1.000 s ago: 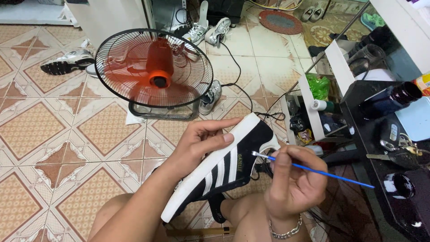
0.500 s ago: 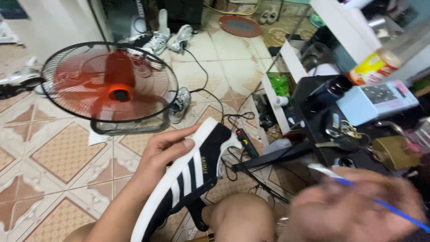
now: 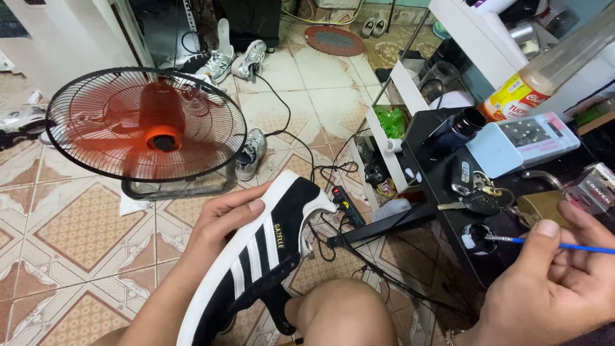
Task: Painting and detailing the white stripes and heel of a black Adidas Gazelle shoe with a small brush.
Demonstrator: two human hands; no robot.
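My left hand [image 3: 221, 221] grips a black sneaker [image 3: 259, 256] with three white stripes and a white sole, held tilted above my knee [image 3: 343, 314]. At the lower right, my right hand [image 3: 557, 285] pinches a thin blue-handled paintbrush [image 3: 538, 242]. The brush's tip rests in a small round black pot [image 3: 477, 237] on the dark low table [image 3: 442, 186].
A spinning orange floor fan [image 3: 147, 128] stands at the left on the tiled floor. A power strip [image 3: 346, 205] and cables lie beneath the shoe. Keys [image 3: 477, 198], a dark jar [image 3: 458, 128], a pale blue box [image 3: 519, 144] and a bottle [image 3: 544, 77] crowd the table. Shoes [image 3: 240, 61] lie farther back.
My right hand has swung the brush from the shoe's side out to the right and into the small black pot. The view turned right; my left hand kept holding the shoe.
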